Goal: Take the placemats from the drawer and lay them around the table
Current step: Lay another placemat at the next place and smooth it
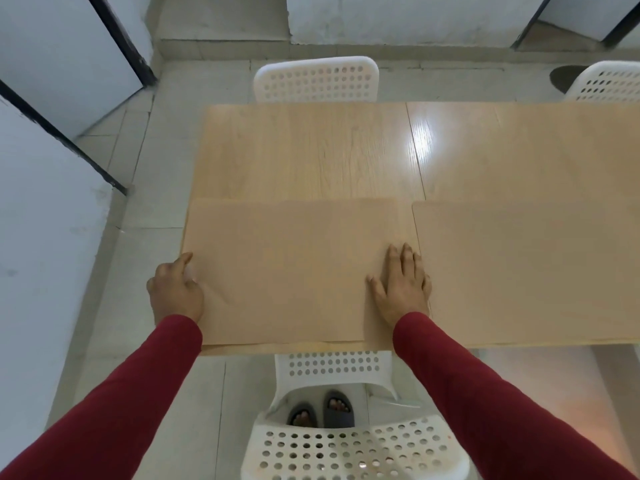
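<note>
A tan placemat [287,268] lies flat at the near left corner of the light wooden table [311,150]. My left hand [175,289] curls over the mat's left edge, at the table's side, gripping it. My right hand [403,282] rests flat, fingers spread, on the mat's right end. A second tan placemat [526,271] lies flat just to the right, with a narrow strip of bare table between the two. No drawer is in view.
A white perforated chair [346,445] stands between me and the table's near edge. Two more white chairs [317,79] [604,83] stand at the far side. Tiled floor [138,209] and white panels with dark frames [52,188] lie to the left.
</note>
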